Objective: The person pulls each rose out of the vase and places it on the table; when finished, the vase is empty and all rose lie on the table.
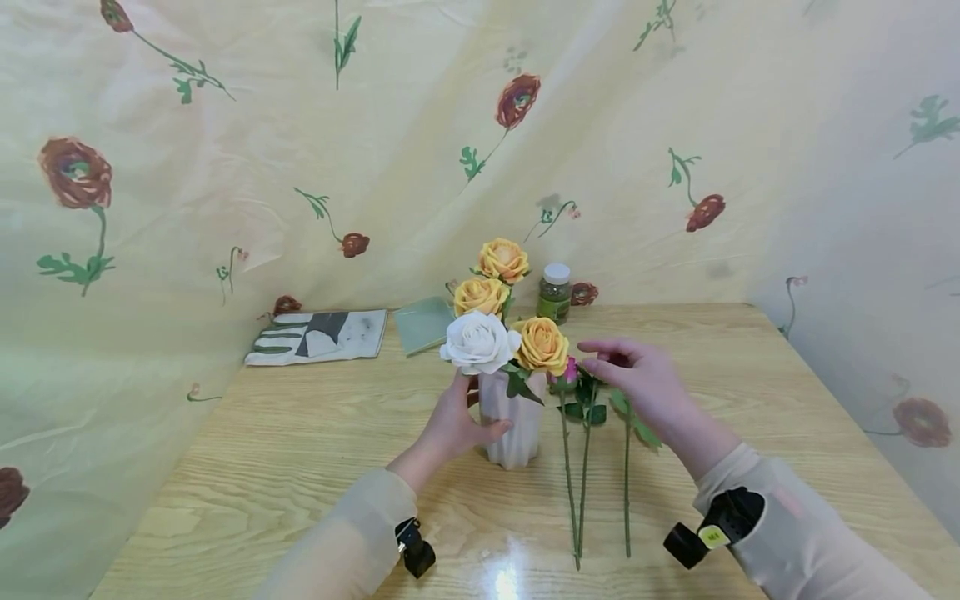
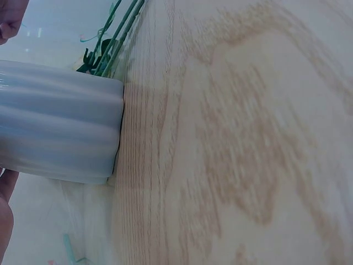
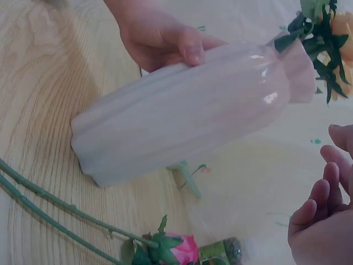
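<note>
My left hand (image 1: 453, 425) is curled round the white ribbed vase (image 1: 512, 427), thumb across the front and fingers behind, and the vase stands upright on the wooden table (image 1: 300, 450) just in front of me. My right hand (image 1: 637, 379) hovers to the right of the vase with its fingers loosely stretched out and holds nothing; it hangs just above the heads of the loose stems.

Four roses stand in the vase: one white rose (image 1: 478, 342) at the front left and three orange roses (image 1: 542, 344), one beside the white and two higher behind. Three loose stems (image 1: 583, 483) lie on the table to the right of the vase, pointing towards me; one carries a pink bud (image 1: 567, 372), and I cannot make out the blooms on the other two, which my right hand partly covers.

Further back there is one small jar with a white lid (image 1: 555, 293) and dark greenish contents, one pale green flat square (image 1: 424, 325), and one white work glove with green and dark patches (image 1: 318, 337), lying flat at the left rear.

The table is light wood with a strong grain and a glossy shine near my wrists. Behind and on both sides hangs a cream cloth printed with red flowers and green stems (image 1: 225, 167). The jar's label is too small for me to read.
</note>
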